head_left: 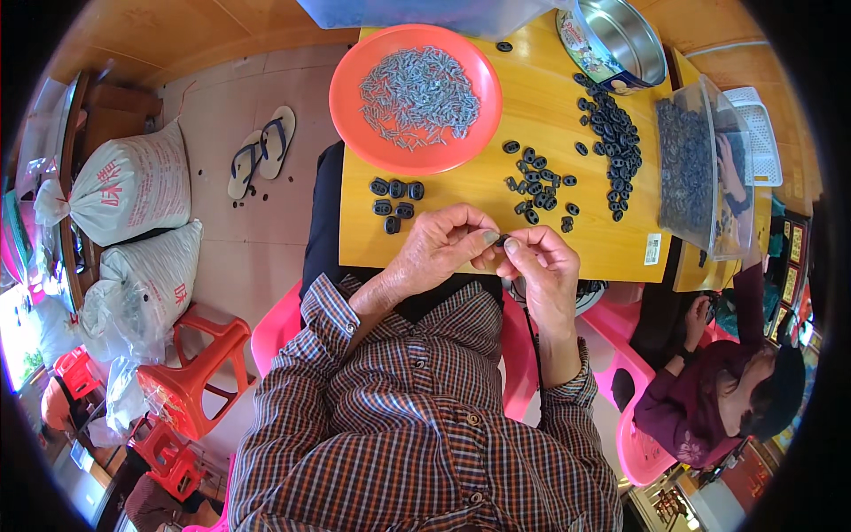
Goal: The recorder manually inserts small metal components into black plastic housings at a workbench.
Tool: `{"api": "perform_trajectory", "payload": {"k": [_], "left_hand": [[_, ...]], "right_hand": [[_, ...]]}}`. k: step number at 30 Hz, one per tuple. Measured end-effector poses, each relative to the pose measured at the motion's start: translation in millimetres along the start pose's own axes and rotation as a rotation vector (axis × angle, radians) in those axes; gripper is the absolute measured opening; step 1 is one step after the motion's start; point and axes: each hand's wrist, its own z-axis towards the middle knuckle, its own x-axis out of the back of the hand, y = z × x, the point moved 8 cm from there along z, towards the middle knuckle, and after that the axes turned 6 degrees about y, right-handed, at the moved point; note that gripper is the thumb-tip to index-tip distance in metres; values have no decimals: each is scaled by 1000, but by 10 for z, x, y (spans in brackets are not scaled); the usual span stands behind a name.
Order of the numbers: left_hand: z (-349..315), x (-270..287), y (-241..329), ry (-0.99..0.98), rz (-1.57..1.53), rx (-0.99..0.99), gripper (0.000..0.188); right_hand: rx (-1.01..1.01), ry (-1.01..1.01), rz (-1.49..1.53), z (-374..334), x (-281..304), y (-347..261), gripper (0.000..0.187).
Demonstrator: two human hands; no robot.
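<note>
Over the near edge of the yellow table, my left hand (446, 239) and my right hand (542, 266) meet, fingertips pinched. Between them is a small black cord-lock piece (502, 240), mostly covered by the fingers. Left of my hands lies a small group of black two-hole cord locks (396, 189), set close together in rough rows. Beyond my hands, loose black cord-lock parts (537, 184) are scattered on the wood. A red-orange bowl (344, 120) farther off holds a heap of small grey metal springs (421, 89).
A larger pile of black parts (620, 142) lies at the right, near a round metal tin (643, 44). A clear bin (709, 168) of dark parts stands at the table's right side. Another person (700, 399) sits there. White sacks (146, 182) and red stools (199, 372) are at left.
</note>
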Motion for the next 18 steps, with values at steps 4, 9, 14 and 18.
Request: {"api": "perform_trajectory", "payload": {"k": [4, 9, 14, 18], "left_hand": [[-4, -7, 6, 21, 65, -15, 15], [6, 23, -16, 32, 36, -8, 15], [13, 21, 1, 18, -8, 3, 15], [16, 31, -5, 17, -21, 9, 16]], "right_hand": [[34, 79, 27, -15, 20, 23, 11], [61, 98, 66, -29, -7, 58, 16], [53, 102, 98, -26, 7, 77, 19], [56, 109, 109, -27, 7, 87, 19]]}}
